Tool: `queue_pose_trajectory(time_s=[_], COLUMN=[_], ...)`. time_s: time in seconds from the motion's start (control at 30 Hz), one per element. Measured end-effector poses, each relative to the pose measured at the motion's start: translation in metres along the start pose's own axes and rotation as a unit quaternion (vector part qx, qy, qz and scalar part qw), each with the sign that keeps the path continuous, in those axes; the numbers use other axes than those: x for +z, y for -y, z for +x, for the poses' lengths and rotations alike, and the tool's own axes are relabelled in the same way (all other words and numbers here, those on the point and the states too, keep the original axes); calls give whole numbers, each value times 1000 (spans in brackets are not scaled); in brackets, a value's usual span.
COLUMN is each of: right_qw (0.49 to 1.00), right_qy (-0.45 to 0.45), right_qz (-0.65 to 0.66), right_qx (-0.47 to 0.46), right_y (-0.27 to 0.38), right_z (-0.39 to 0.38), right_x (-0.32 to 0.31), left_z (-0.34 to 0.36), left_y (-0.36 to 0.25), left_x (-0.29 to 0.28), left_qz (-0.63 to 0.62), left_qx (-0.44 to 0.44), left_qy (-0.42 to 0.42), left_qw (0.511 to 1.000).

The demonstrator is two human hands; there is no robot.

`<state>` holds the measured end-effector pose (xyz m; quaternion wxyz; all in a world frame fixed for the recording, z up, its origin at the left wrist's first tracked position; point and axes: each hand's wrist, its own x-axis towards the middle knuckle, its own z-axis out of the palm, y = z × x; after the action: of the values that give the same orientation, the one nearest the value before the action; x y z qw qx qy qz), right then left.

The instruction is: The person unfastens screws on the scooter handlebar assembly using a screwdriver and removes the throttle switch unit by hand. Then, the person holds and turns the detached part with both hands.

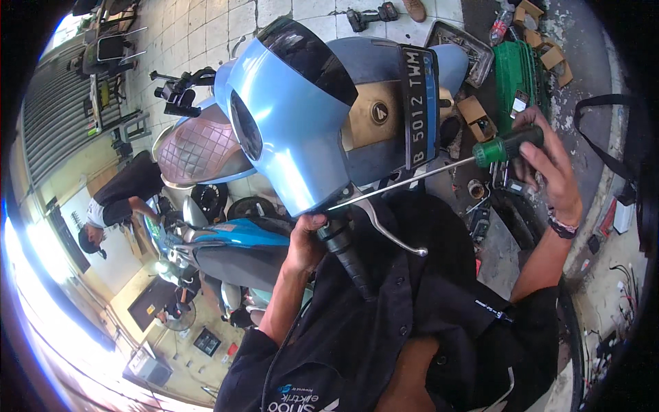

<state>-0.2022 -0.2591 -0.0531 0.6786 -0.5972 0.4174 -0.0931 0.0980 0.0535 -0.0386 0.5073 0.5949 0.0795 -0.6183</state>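
Observation:
In my right hand is a long screwdriver with a green and black handle, my fingers closed round it. Its thin shaft runs left to the lower edge of a glossy light-blue handlebar cover on a scooter. The tip meets that edge beside the brake lever; what it touches is too small to make out. My left hand grips the same edge, thumb against the cover and other fingers mostly hidden. Right beside that thumb, the black handlebar grip points toward my chest.
Behind the cover is the scooter's pinkish quilted seat. A blue and black motorbike stands to the left, with a person beyond. On the right lie a green toolbox, a metal tray and cardboard boxes. A power drill rests on the tiles.

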Motion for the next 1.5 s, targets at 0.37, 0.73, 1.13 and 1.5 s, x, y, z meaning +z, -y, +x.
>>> queue_pose_trajectory(time_s=[0.37,0.73,1.13,1.5], right_qw=[999,996,981,978], right_qy=[4,-12,-79,66], right_qz=[1,-2,-116,-183], right_qx=[48,84,136,-82], right_y=[-19,-17,-21,9], right_z=[9,12,20,17], right_x=[-3,-2,1,-11], left_z=[2,2,4,1], left_y=[1,0,3,2], left_x=[-1,2,-2,0], left_qz=[-15,-19,5,1], left_qx=[-8,-14,-10,-14], left_qy=[13,-13,-21,-41], left_qw=[1000,1000,1000,999])
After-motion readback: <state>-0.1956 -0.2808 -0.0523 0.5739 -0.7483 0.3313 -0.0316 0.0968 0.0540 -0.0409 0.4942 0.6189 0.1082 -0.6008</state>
